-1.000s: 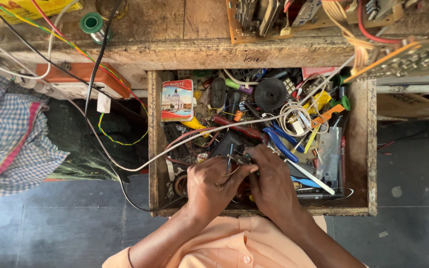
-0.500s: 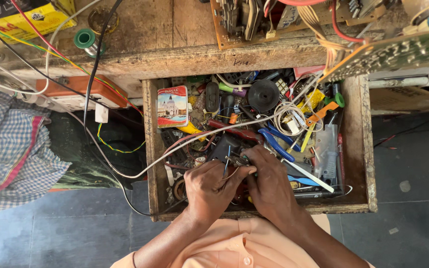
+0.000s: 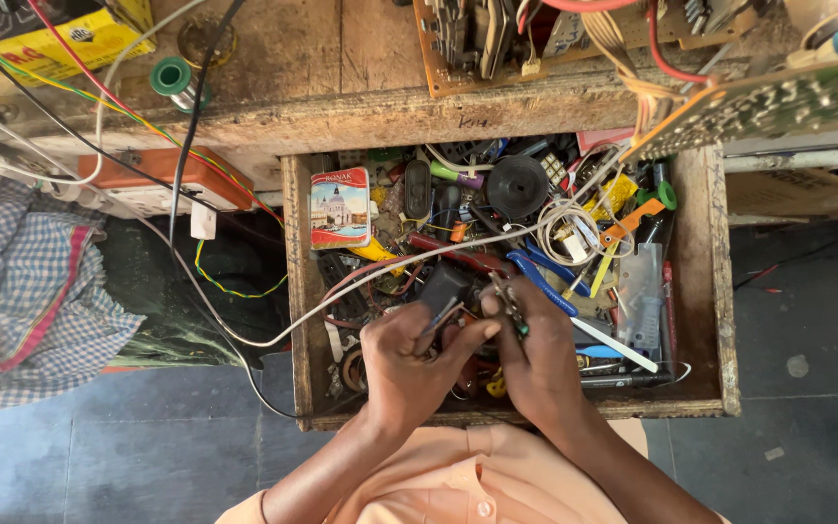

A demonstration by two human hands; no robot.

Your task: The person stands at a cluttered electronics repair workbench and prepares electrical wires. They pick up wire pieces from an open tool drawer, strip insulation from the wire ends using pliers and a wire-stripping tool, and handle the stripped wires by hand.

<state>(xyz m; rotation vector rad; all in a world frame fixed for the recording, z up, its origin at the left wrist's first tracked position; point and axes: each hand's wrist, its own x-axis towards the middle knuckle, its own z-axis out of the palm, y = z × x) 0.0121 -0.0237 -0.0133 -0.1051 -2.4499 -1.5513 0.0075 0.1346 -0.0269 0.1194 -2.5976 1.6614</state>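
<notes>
Both my hands work over an open wooden drawer (image 3: 715, 291) packed with tools, wires and parts. My left hand (image 3: 404, 359) pinches a thin grey metal tool between thumb and fingers, its tip close to a small black block (image 3: 443, 283). My right hand (image 3: 540, 364) grips a small metal part with a green end (image 3: 511, 309), held up beside the left thumb. The two hands touch at the fingertips. A white cable (image 3: 361, 281) runs across the drawer just beyond my left hand.
The drawer also holds a red picture tin (image 3: 339, 207), a black round speaker (image 3: 517, 186), blue-handled pliers (image 3: 542, 278) and an orange piece (image 3: 632, 221). Circuit boards (image 3: 778, 97) and a green solder spool (image 3: 175, 78) lie on the bench. A checked cloth (image 3: 21, 291) hangs at the left.
My hands have shifted slightly and the right hand now holds the small metal part up higher between the fingertips. The camera has tilted a little.
</notes>
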